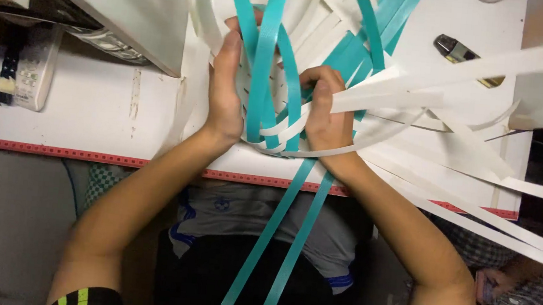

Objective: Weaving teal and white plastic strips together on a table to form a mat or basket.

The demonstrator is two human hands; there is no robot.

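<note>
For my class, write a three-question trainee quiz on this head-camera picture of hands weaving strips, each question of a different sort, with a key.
1. True or false: the left hand and the right hand both press on the woven strips.
2. Which strips hang over the table edge toward the person? A white B teal C red
3. Fill in: the teal strips are interlaced with ____ strips.

Key: 1 true; 2 B; 3 white
</note>
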